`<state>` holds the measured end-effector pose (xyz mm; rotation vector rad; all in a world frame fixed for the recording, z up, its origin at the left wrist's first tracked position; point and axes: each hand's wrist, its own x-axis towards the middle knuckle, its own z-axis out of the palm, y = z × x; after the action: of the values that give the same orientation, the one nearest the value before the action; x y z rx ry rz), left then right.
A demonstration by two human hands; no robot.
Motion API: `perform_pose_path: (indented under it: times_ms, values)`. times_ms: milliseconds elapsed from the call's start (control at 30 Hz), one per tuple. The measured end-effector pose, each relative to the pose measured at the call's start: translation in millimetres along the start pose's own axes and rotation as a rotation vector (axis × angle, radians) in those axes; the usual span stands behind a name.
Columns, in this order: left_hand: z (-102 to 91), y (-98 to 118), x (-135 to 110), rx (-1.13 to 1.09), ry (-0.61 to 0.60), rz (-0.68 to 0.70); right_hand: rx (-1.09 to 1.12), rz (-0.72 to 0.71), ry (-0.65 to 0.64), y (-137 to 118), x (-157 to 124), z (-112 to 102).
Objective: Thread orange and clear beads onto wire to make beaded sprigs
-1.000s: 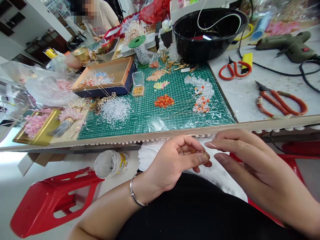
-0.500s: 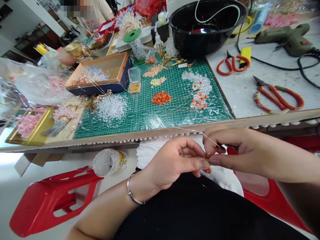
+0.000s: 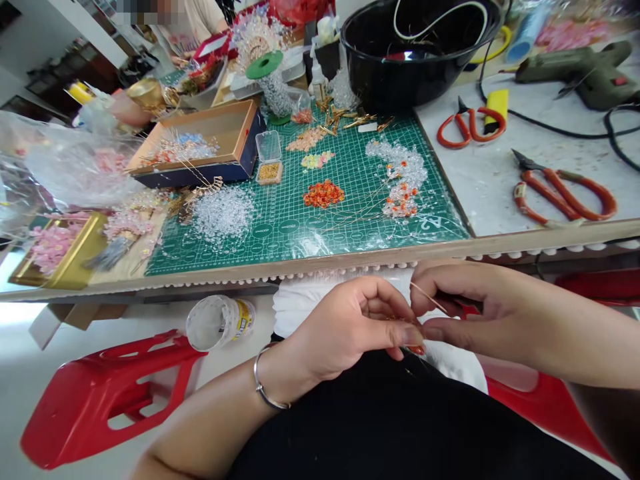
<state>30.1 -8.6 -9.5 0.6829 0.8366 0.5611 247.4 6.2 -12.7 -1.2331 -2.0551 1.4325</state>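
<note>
Pinching small orange beads [image 3: 418,349], we closed our left hand [image 3: 350,327] narrowly. Our right hand [image 3: 480,307] gripped a thin wire [image 3: 429,298] beside them.

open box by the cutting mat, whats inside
The open box holds wire sprays strung with clear, blue and orange beads; whatever lies under them is covered.

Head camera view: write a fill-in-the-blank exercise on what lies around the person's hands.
The bangle sits on the ____ wrist.
The heap of beads on the cutting mat is ____.
The plastic stool lying on the floor is ____.

Missing words: left; orange; red.
</note>
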Motion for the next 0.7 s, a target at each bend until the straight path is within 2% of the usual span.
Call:
perform_pose_path:
  times_ms: [100,233,367,533,633,700]
  values:
    - [-0.2,-1.5,0.2,-0.002,-0.006,0.008,-0.028,0.023,-0.125,-0.4,-0.8,-2.0]
    - [-0.5,-2.5,0.8,0.003,-0.014,0.006,-0.037,-0.027,-0.160,-1.0,-0.1,-4.4]
    - [-0.4,-2.1,1.3,0.000,-0.025,0.005,0.043,-0.081,-0.192,-1.2,3.3,-7.0]
    - [-1.4,-2.3,2.1,-0.038,-0.064,-0.066,0.064,-0.151,-0.252,-1.3,7.0,-9.5]
    - [-1.6,-1.7,2.5,-0.049,-0.067,-0.088,0.084,-0.151,-0.242,-4.3,6.8,-6.2]
    - [-1.4,-0.6,2.8,-0.047,-0.063,-0.089,0.093,-0.129,-0.190,-6.7,6.4,-2.9]
